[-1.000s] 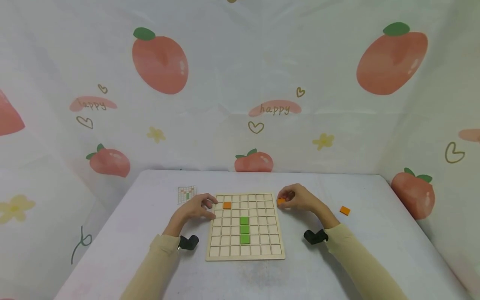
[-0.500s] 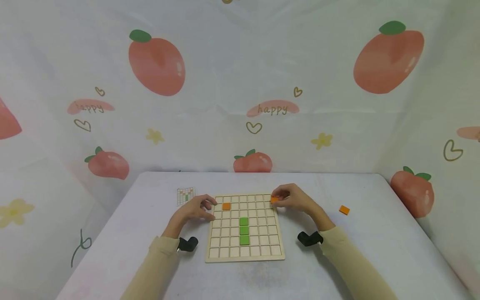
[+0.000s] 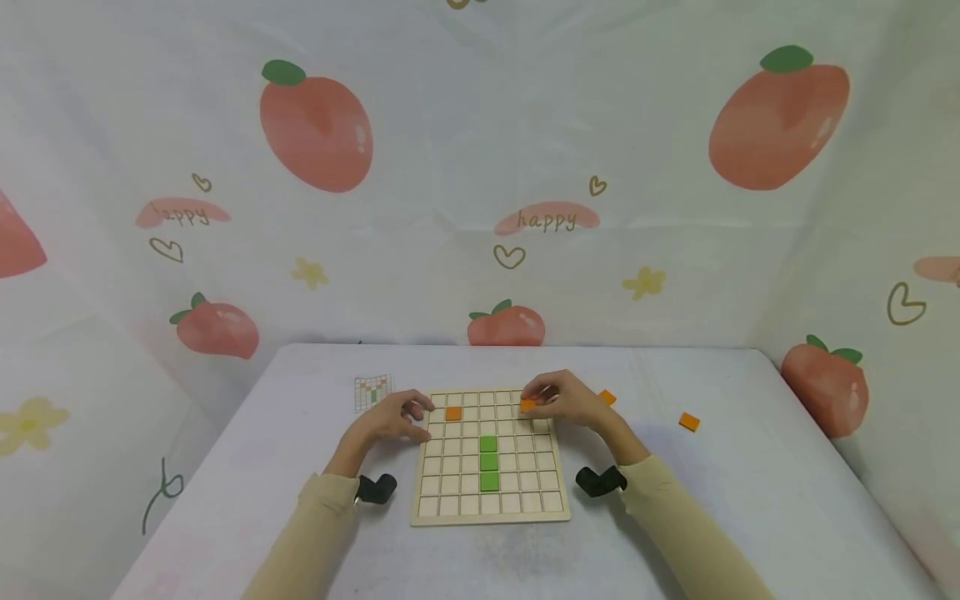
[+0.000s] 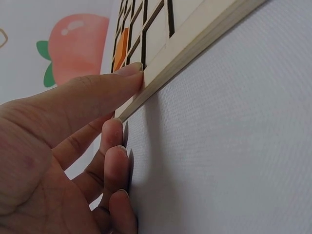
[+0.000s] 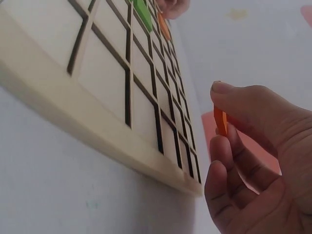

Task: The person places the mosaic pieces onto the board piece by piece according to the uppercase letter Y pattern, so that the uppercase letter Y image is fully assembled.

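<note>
A wooden grid board (image 3: pixel 521 504) lies flat on the white table (image 3: pixel 480 567), its near edge facing the person and its far edge toward the table's far edge. The right hand (image 3: pixel 568 400) is over the board's far right corner area, thumb and fingertips pinching an orange tile (image 3: pixel 528 405); in the right wrist view this tile is lifted clear of the board and seen nearly edge-on, while the other fingers curl loosely below it. The left hand (image 3: pixel 390 416) rests at the board's left edge near the far left corner, grasping nothing firmly: the thumb lies on the rim and the remaining fingers are relaxed and bent beside the edge. Set into the board near its far left corner, in the second row and second column, is another orange tile (image 3: pixel 453 413). Three green tiles (image 3: pixel 489 462) form a straight line down the board's middle column, stopping one row short of the near edge. On the table, to the right of the board, one loose tile (image 3: pixel 608 397) lies just behind the right wrist, partly covered, and a second loose tile (image 3: pixel 689 422) sits nearer the table's right edge. A printed card (image 3: pixel 372 393) with a coloured grid lies beyond the left hand, toward the table's far left corner.
</note>
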{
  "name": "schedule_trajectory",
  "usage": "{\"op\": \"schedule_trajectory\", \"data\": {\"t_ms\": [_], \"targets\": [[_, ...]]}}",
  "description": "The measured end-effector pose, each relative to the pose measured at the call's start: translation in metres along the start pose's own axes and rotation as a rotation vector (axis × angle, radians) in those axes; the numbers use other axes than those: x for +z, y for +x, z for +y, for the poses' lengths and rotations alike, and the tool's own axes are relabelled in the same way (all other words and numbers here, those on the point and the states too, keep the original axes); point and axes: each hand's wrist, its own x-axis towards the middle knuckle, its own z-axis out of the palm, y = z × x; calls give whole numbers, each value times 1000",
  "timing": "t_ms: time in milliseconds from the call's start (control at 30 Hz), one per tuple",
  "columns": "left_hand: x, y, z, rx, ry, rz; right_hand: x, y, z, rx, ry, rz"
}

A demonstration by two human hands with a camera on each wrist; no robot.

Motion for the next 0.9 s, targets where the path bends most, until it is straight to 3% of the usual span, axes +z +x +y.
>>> {"op": "schedule_trajectory", "data": {"t_ms": [433,667,900], "targets": [[1,-2,0,7,-18,-2,28,15,-7,-27,23,-40],[1,-2,-1,-3,-7,1,39,23,-12,-96,42,-61],[0,-1,-1,11,-7,-1,51,30,-17,-112,45,-81]]}}
